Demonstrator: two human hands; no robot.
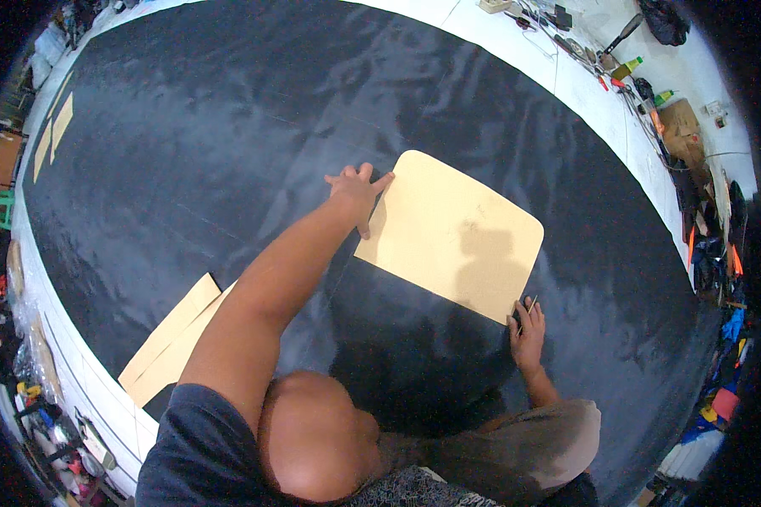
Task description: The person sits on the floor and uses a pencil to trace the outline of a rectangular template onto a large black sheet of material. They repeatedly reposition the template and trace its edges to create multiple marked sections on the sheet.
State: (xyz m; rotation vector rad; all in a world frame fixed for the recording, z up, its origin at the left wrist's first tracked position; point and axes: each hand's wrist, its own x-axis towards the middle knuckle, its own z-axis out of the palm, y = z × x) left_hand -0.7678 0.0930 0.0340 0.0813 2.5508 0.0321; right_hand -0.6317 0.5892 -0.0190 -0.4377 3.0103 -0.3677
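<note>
A pale yellow card template (448, 228) with two rounded far corners lies flat on a large shiny black sheet (254, 127). My left hand (359, 194) rests at its left edge, fingers spread, with fingertips touching the card and the black sheet. At the near right corner of the template is my right hand (528, 338), its fingers closed around a thin pen-like tool (532, 306). The tool's tip is too small to make out. Part of the card lies in shadow. Left of my left forearm, long pale card strips (173, 342) lie on the sheet, partly covered by the arm.
More narrow card pieces (53, 135) lie at the far left of the sheet. A white floor (448, 17) borders it. Tools, cables and bottles line the right side, near a cardboard piece (683, 133). A green plastic stool (1, 209) stands at the left edge.
</note>
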